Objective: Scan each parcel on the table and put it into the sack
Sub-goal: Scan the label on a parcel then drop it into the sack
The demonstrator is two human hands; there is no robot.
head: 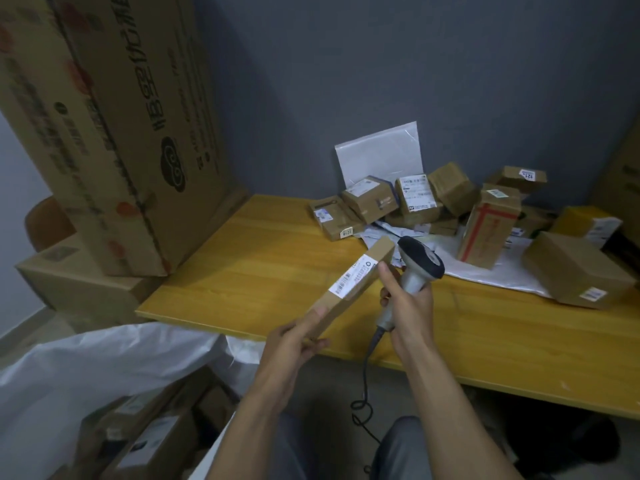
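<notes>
My left hand (pixel 298 336) grips the near end of a long flat brown parcel (pixel 356 282), held above the yellow table (pixel 263 258) with its white barcode label facing up. My right hand (pixel 408 299) grips the handle of a grey and black barcode scanner (pixel 420 259), whose head sits just right of the parcel's far end. The thumb of that hand touches the parcel's edge. A white woven sack (pixel 104 351) stands open at the lower left, with several brown boxes inside it. More parcels (pixel 415 199) are heaped at the table's far right.
A big printed carton (pixel 114 133) leans at the left over a lower box (pixel 76 275). A white mailer (pixel 381 154) stands against the grey wall. A red-taped box (pixel 488 226) and a brown box (pixel 575 268) lie on white bags. The scanner cable (pixel 363 386) hangs below the table edge.
</notes>
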